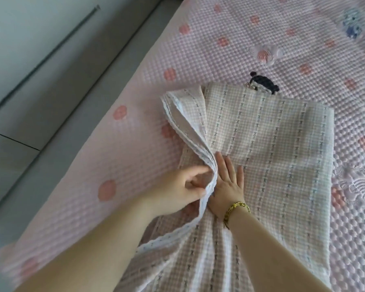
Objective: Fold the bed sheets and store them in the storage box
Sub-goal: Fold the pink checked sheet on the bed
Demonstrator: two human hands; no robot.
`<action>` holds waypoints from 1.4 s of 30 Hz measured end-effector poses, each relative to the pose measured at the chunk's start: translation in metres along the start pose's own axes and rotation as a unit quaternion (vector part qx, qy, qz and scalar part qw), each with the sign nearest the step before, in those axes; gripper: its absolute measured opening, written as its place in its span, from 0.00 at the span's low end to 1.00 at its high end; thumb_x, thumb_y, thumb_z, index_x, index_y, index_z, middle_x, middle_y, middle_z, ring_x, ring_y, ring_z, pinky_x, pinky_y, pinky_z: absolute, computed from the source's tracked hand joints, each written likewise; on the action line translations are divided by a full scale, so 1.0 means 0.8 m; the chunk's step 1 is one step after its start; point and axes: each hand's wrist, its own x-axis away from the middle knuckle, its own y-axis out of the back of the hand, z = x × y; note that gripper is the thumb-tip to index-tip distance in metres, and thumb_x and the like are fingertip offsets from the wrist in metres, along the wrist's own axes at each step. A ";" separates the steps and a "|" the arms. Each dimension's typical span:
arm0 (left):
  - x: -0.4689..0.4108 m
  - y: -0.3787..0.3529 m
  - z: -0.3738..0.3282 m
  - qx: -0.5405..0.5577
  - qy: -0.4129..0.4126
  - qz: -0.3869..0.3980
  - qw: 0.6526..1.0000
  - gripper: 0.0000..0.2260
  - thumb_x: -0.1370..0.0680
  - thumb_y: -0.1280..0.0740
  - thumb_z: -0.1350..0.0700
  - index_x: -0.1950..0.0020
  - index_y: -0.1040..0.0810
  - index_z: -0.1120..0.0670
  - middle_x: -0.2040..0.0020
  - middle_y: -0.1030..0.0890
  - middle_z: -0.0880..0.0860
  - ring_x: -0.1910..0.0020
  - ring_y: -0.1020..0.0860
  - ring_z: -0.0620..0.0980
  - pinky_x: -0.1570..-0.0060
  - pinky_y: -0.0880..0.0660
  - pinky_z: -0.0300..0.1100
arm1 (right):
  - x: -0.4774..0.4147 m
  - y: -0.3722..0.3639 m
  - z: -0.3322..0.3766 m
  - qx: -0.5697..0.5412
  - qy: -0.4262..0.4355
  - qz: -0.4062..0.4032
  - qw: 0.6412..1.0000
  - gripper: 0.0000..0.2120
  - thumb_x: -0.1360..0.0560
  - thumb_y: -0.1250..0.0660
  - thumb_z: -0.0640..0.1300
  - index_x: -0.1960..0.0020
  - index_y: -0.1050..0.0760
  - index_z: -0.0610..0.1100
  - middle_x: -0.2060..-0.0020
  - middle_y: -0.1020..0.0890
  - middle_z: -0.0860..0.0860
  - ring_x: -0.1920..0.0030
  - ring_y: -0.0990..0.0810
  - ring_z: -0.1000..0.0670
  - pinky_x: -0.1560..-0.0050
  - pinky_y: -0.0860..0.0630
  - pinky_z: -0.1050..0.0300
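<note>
My left hand (183, 186) pinched the scalloped edge (190, 133) of the checked bed sheet (272, 133). Thumb and curled fingers were closed on several stacked layers of the trim, which rose off the bed in a ridge running away from me toward the bundle's far-left corner. My right hand (226, 184) lay flat just beside that ridge, fingers straight, palm pressing the sheet down onto itself. A gold bracelet (237, 209) sat on that wrist. The two hands were almost touching, with only the lifted trim between them.

The sheet lay on the pink quilted cover (135, 144) of the bed, near its left side, with the grey floor (40, 81) beyond. Its far part was already doubled over into a flat rectangular panel with a fairly straight edge on the right, so I judged that some folds were done. The near part ran in loose pleats toward me and out of the bottom of the view, so I could not tell how much cloth lay unfolded there.

I judged I was midway through the folding. The edge in my left hand had to be laid across or lined up, the pleats smoothed, and the long strip brought down to a compact stack. The storage box was nowhere in view, so as far as I could see nothing was stored, and the whole putting-away step remained
</note>
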 end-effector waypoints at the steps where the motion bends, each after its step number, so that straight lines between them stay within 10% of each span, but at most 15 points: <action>1: -0.004 -0.010 0.001 -0.004 0.008 -0.006 1.000 0.16 0.22 0.38 0.59 0.35 0.29 0.47 0.60 0.24 0.41 0.62 0.25 0.38 0.63 0.29 0.24 | 0.002 0.002 0.000 -0.053 -0.002 -0.033 0.998 0.33 0.28 0.57 0.59 0.25 0.58 0.54 0.29 0.62 0.59 0.28 0.65 0.58 0.33 0.75 0.58; 3: -0.011 -0.022 0.010 -0.015 0.026 -0.048 0.998 0.13 0.20 0.41 0.60 0.38 0.25 0.52 0.58 0.21 0.46 0.60 0.21 0.46 0.61 0.26 0.33 | 0.008 0.014 -0.003 -0.262 -0.066 -0.146 0.952 0.27 0.27 0.51 0.51 0.29 0.36 0.47 0.32 0.31 0.54 0.28 0.38 0.51 0.31 0.47 0.64; 5: -0.015 -0.032 0.016 -0.116 0.007 -0.070 0.991 0.14 0.20 0.42 0.56 0.35 0.27 0.50 0.48 0.19 0.50 0.51 0.21 0.51 0.53 0.26 0.40 | 0.007 0.040 -0.009 -0.426 -0.165 -0.221 0.862 0.16 0.22 0.45 0.45 0.37 0.28 0.44 0.54 0.20 0.57 0.49 0.21 0.49 0.53 0.29 0.64; 8: -0.015 -0.054 0.020 -0.373 -0.072 -0.170 0.909 0.15 0.22 0.43 0.49 0.38 0.26 0.48 0.48 0.22 0.51 0.53 0.22 0.51 0.59 0.30 0.39 | -0.008 0.074 -0.001 -0.327 -0.123 -0.227 0.909 0.22 0.23 0.40 0.49 0.31 0.37 0.47 0.40 0.26 0.53 0.47 0.25 0.53 0.47 0.27 0.54; 15: -0.010 -0.076 0.055 -0.398 -0.126 -0.243 0.875 0.13 0.29 0.43 0.47 0.48 0.32 0.50 0.38 0.23 0.59 0.35 0.36 0.54 0.38 0.40 0.50 | -0.118 0.100 0.088 0.141 0.061 -0.074 0.985 0.31 0.21 0.46 0.54 0.25 0.56 0.44 0.27 0.47 0.44 0.28 0.46 0.42 0.35 0.36 0.47; 18: 0.008 -0.087 0.064 -0.374 -0.082 -0.261 0.886 0.15 0.24 0.47 0.44 0.43 0.32 0.49 0.35 0.25 0.58 0.34 0.36 0.53 0.37 0.40 0.49 | -0.135 0.105 0.087 0.126 0.041 -0.056 0.990 0.23 0.22 0.43 0.48 0.30 0.42 0.40 0.33 0.34 0.44 0.33 0.36 0.42 0.44 0.29 0.49; 21: 0.019 -0.092 0.067 -0.369 -0.076 -0.286 0.881 0.16 0.23 0.47 0.45 0.39 0.32 0.49 0.35 0.25 0.58 0.33 0.37 0.54 0.39 0.39 0.49 | -0.134 0.134 0.066 -0.112 0.016 -0.141 0.983 0.04 0.23 0.42 0.43 0.52 0.30 0.45 0.51 0.24 0.45 0.48 0.26 0.45 0.57 0.31 0.55; 25: 0.034 -0.094 0.061 -0.347 -0.068 -0.285 0.891 0.21 0.30 0.44 0.44 0.38 0.32 0.47 0.35 0.25 0.57 0.35 0.35 0.52 0.39 0.32 0.45 | -0.134 0.150 -0.005 -0.532 -0.191 -0.203 0.799 0.15 0.22 0.46 0.35 0.66 0.34 0.45 0.73 0.30 0.51 0.73 0.28 0.50 0.81 0.35 0.67; 27: 0.053 -0.094 0.059 -0.339 -0.049 -0.268 0.900 0.22 0.31 0.44 0.42 0.38 0.32 0.46 0.35 0.25 0.53 0.38 0.31 0.50 0.51 0.22 0.47 | -0.124 0.140 -0.035 -0.650 -0.262 -0.149 0.698 0.12 0.22 0.46 0.35 0.61 0.28 0.42 0.75 0.25 0.50 0.83 0.27 0.53 0.80 0.30 0.68; 30: 0.087 -0.093 0.073 -0.326 -0.064 -0.300 0.894 0.17 0.25 0.46 0.41 0.41 0.30 0.46 0.40 0.26 0.47 0.46 0.27 0.47 0.59 0.20 0.43 | -0.119 0.131 -0.045 -0.690 -0.275 -0.188 0.643 0.09 0.25 0.43 0.35 0.47 0.30 0.41 0.65 0.22 0.47 0.75 0.23 0.51 0.73 0.24 0.58; 32: 0.109 -0.089 0.082 -0.331 -0.062 -0.310 0.889 0.18 0.23 0.51 0.39 0.45 0.30 0.47 0.48 0.25 0.47 0.52 0.28 0.44 0.60 0.25 0.36 | -0.110 0.130 -0.032 -0.618 -0.263 -0.267 0.691 0.19 0.29 0.41 0.38 0.39 0.34 0.44 0.51 0.24 0.44 0.58 0.22 0.46 0.56 0.23 0.50; 35: 0.135 -0.082 0.083 -0.339 -0.036 -0.265 0.902 0.12 0.31 0.43 0.42 0.52 0.32 0.45 0.65 0.21 0.44 0.66 0.26 0.40 0.71 0.31 0.30 | -0.067 0.112 0.000 -0.190 -0.058 -0.401 0.894 0.20 0.25 0.40 0.41 0.34 0.32 0.42 0.34 0.30 0.42 0.32 0.33 0.42 0.31 0.39 0.47; 38: 0.150 -0.071 0.075 -0.368 -0.012 -0.182 0.912 0.16 0.39 0.39 0.38 0.57 0.35 0.43 0.79 0.29 0.41 0.81 0.32 0.35 0.76 0.37 0.29 | -0.041 0.086 0.023 0.109 0.200 -0.126 0.965 0.22 0.21 0.47 0.52 0.29 0.36 0.47 0.27 0.39 0.49 0.25 0.48 0.46 0.27 0.60 0.47; 42: 0.178 -0.052 0.064 -0.510 0.025 -0.091 0.855 0.24 0.47 0.30 0.33 0.72 0.42 0.42 0.80 0.45 0.48 0.81 0.43 0.40 0.78 0.59 0.28 | -0.015 0.057 0.002 0.105 0.104 -0.020 0.989 0.24 0.19 0.53 0.53 0.25 0.51 0.52 0.24 0.54 0.54 0.25 0.59 0.53 0.27 0.64 0.53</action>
